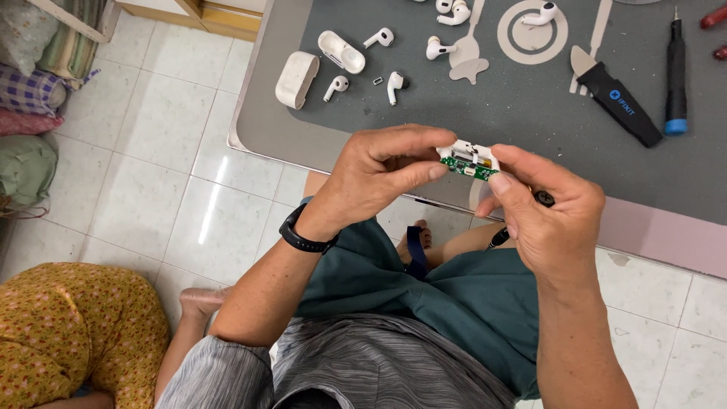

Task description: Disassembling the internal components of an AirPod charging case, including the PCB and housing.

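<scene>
My left hand [379,178] and my right hand [549,208] together pinch a small white plastic part with a green circuit board [469,161], held just over the near edge of the table. The left thumb and forefinger grip its left end; the right thumb and fingers hold its right end. A thin black tool [541,199] is also tucked in my right hand, its shaft showing below the palm. A black band sits on my left wrist.
A grey work mat [530,83] covers the table. On it lie a white earbud case shell [296,79], its inner tray [341,51], several loose white earbuds [394,85], a black pry tool [617,102] and a black screwdriver with a blue collar [675,76]. A person in yellow patterned cloth [76,333] sits at lower left.
</scene>
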